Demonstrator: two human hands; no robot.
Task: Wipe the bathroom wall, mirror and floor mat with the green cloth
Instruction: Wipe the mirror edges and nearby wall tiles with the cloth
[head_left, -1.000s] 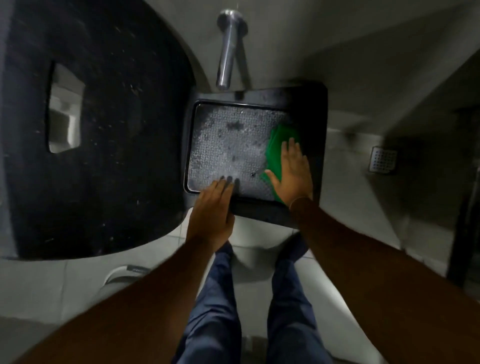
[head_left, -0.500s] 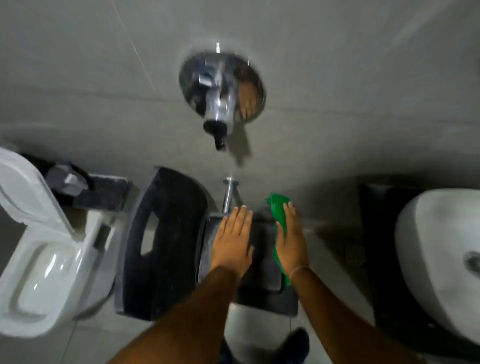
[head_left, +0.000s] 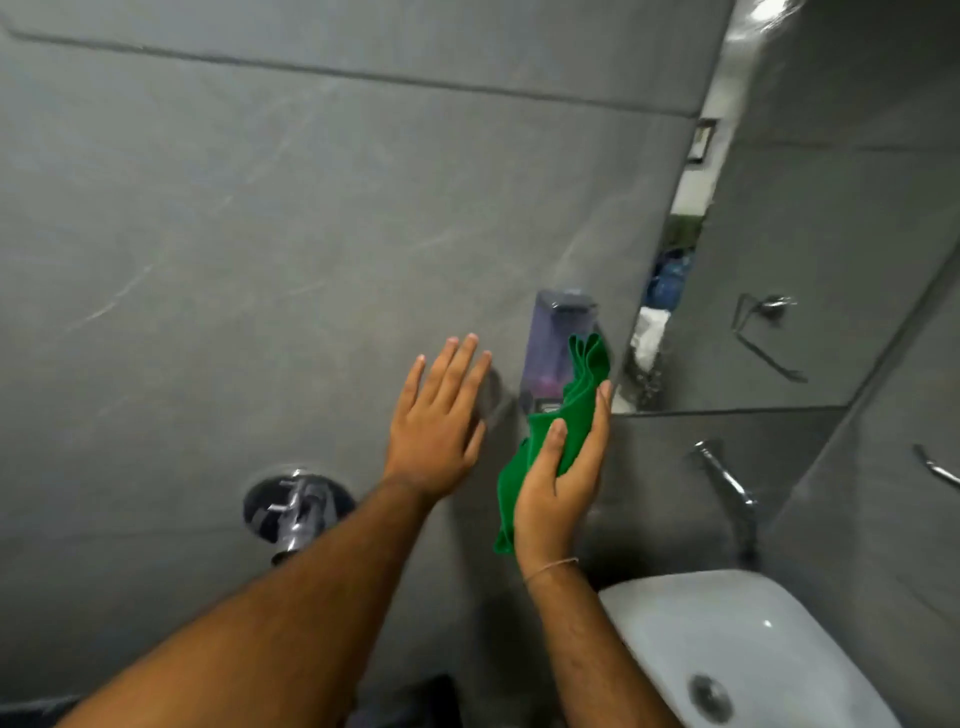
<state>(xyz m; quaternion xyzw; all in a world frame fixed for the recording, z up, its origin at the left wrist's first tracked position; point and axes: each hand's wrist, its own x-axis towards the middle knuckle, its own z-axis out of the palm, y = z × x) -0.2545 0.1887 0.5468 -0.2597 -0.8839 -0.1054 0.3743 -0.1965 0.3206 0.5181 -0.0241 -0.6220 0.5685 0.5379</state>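
My right hand (head_left: 561, 483) is raised in front of the grey tiled wall (head_left: 260, 234) and holds the green cloth (head_left: 566, 421), which hangs crumpled from between thumb and fingers. My left hand (head_left: 439, 421) is lifted beside it, fingers spread, holding nothing, close to the wall. The mirror (head_left: 810, 234) is on the wall at the upper right, its lower edge just right of the cloth. The floor mat is out of view.
A purple-tinted soap dispenser (head_left: 556, 348) is mounted on the wall behind the cloth. A chrome wall valve (head_left: 296, 506) sits low left. A white basin (head_left: 727, 649) with a chrome tap (head_left: 727, 483) is at the lower right.
The view swung up from the mat on the floor to the wall. Both hands rose off the mat, the right one carrying the green cloth up to wall height.
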